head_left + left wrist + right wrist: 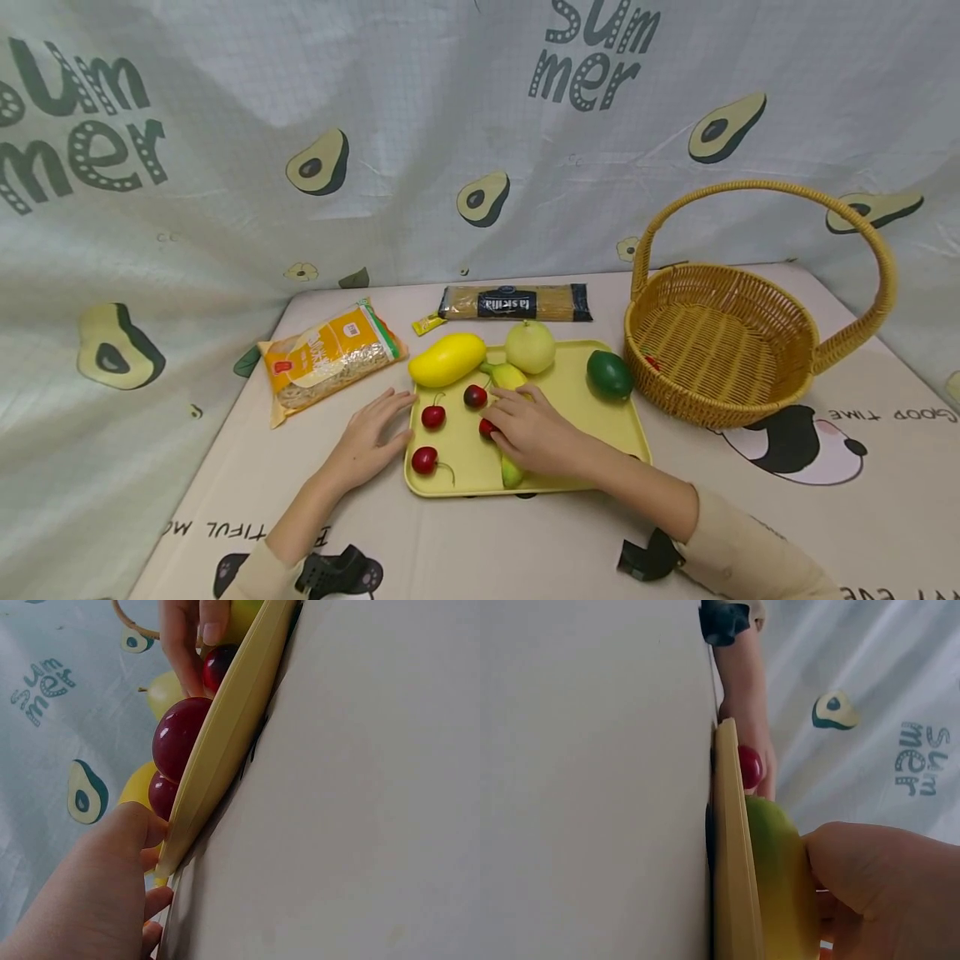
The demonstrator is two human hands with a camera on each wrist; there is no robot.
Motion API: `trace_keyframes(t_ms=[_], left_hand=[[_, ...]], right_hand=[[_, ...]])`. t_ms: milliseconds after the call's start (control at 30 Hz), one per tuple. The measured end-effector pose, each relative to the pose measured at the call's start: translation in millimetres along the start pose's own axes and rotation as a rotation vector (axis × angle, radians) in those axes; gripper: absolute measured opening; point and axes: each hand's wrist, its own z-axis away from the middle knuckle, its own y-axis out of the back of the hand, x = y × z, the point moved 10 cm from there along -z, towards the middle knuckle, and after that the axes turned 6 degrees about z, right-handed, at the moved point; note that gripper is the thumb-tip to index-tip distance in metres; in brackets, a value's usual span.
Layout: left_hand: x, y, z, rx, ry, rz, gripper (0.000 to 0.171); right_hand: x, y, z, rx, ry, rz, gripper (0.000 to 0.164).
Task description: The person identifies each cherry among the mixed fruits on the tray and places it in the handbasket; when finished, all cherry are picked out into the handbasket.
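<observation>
We see our right hand [534,429] lying over the banana [510,379] on the yellow tray [600,421]; the right wrist view shows the thumb [870,862] curled against the fruit's green-yellow side, so the hand grips it. The banana lies on the tray floor, running from beside the pear [530,347] toward the tray's near rim. Our left hand [369,442] rests flat on the table mat [480,542] with relaxed fingers touching the tray's left edge, holding nothing. Cherries [432,417] lie on the tray between the two hands; one red cherry peeks out just under the right fingers, though we cannot tell whether they touch it. A yellow mango [447,359] sits at the tray's far left corner and a green avocado [609,375] at its right side. Off the tray lie a noodle packet [330,354], a spaghetti pack [515,302] and a wicker basket [795,367].
</observation>
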Motion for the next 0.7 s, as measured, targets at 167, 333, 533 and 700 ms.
trace_keyframes(t_ms=[167, 333, 533, 700], left_hand=[[-1.4, -0.6, -0.5, -0.001, 0.001, -0.002, 0.047], [-1.9, -0.5, -0.9, -0.002, -0.001, 0.003, 0.047], [-2.1, -0.5, -0.6, -0.002, -0.001, 0.008, 0.046], [-1.8, -0.6, -0.5, -0.002, -0.003, 0.01, 0.046]], right_hand=[[-3.2, -2.3, 1.1, 0.014, 0.013, 0.0, 0.025], [-2.0, -4.9, 1.2, -0.016, -0.004, -0.018, 0.024], [-2.2, -5.7, 0.6, -0.028, -0.005, -0.024, 0.023], [-5.3, -4.3, 1.5, -0.015, 0.024, -0.034, 0.025]])
